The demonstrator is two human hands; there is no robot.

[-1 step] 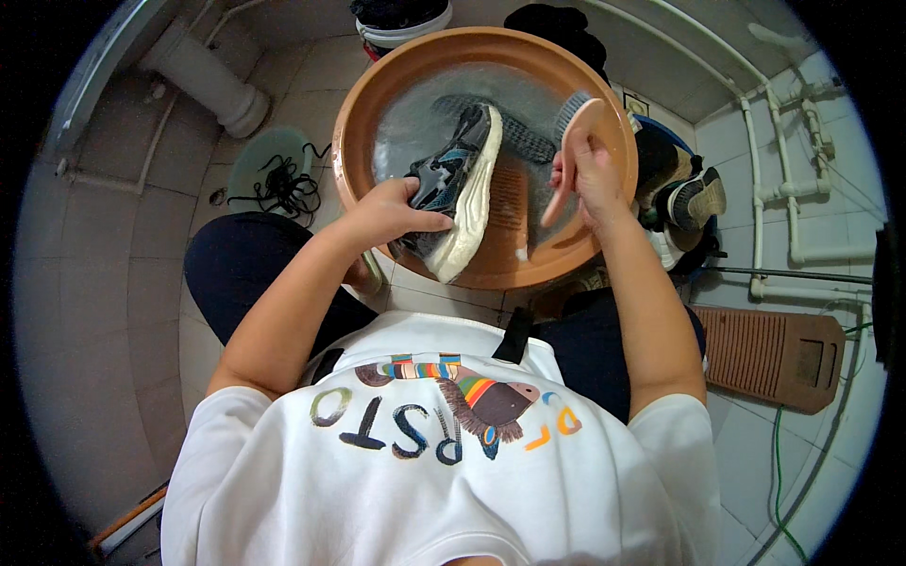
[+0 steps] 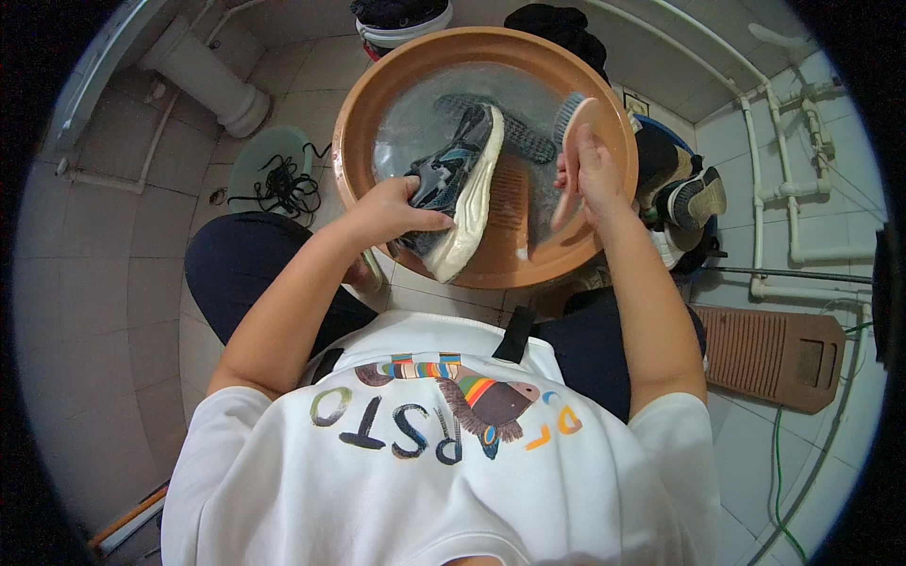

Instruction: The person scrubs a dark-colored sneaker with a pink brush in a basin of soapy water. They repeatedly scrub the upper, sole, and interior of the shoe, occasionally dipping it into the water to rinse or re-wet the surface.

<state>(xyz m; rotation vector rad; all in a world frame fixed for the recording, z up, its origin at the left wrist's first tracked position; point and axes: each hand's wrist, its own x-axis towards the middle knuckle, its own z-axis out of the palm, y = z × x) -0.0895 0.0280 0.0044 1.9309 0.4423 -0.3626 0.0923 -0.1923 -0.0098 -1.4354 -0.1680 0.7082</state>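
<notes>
My left hand (image 2: 396,215) is closed around the heel end of a grey, black and blue sneaker (image 2: 445,184), its thumb pressed on the thick cream midsole. The sneaker is tilted on its side over an orange-brown basin (image 2: 352,141) of cloudy water. To its right, my right hand (image 2: 596,177) grips a pale pink scrub brush (image 2: 578,135). The grey bristles face left and do not touch the sneaker. Behind the held sneaker, a second shoe (image 2: 528,137) lies in the water with its dark, patterned sole showing. A ribbed orange washboard surface (image 2: 511,203) shows between my hands.
Black laces (image 2: 283,187) lie in a pale green bowl (image 2: 247,160) at the left. Several shoes (image 2: 694,198) are piled right of the basin. A brown washboard (image 2: 769,358) lies on the right-hand floor, near white wall pipes (image 2: 755,189). A dark bundle (image 2: 557,28) sits behind the basin.
The scrub brush in my right hand has turned slightly, its handle end shifting a little to the right. My left hand and the sneaker stay in place.
</notes>
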